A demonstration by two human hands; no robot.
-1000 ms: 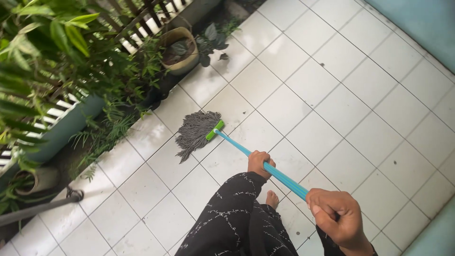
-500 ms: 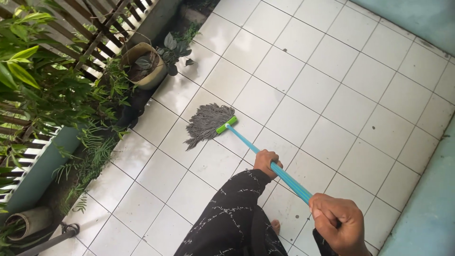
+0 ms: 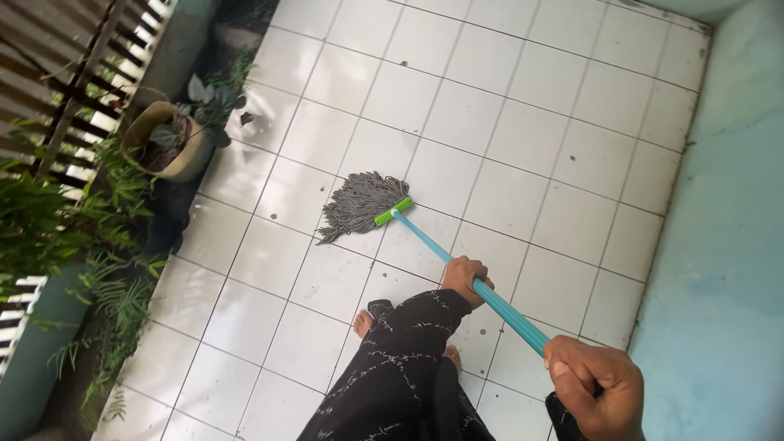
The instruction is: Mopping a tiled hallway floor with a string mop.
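A mop with a grey string head (image 3: pixel 361 202), a green clamp and a blue handle (image 3: pixel 425 243) lies slanted across the wet white floor tiles (image 3: pixel 490 122). My left hand (image 3: pixel 465 278) grips the handle near its middle, its black patterned sleeve (image 3: pixel 400 359) running down to the bottom edge. My right hand (image 3: pixel 594 388) is closed around the upper end of the handle at the lower right. My bare feet (image 3: pixel 363 322) stand on the tiles below the mop head.
A round pot with a dark-leaved plant (image 3: pixel 167 140) stands at the tiles' left edge. Ferns (image 3: pixel 106 294) and a slatted fence (image 3: pixel 65 73) line the left side. A pale blue wall (image 3: pixel 727 229) bounds the tiles on the right.
The view has swung right, bringing the blue wall and far corner into sight. The mop head has shifted slightly right across the tiles. Both hands keep their hold on the handle.
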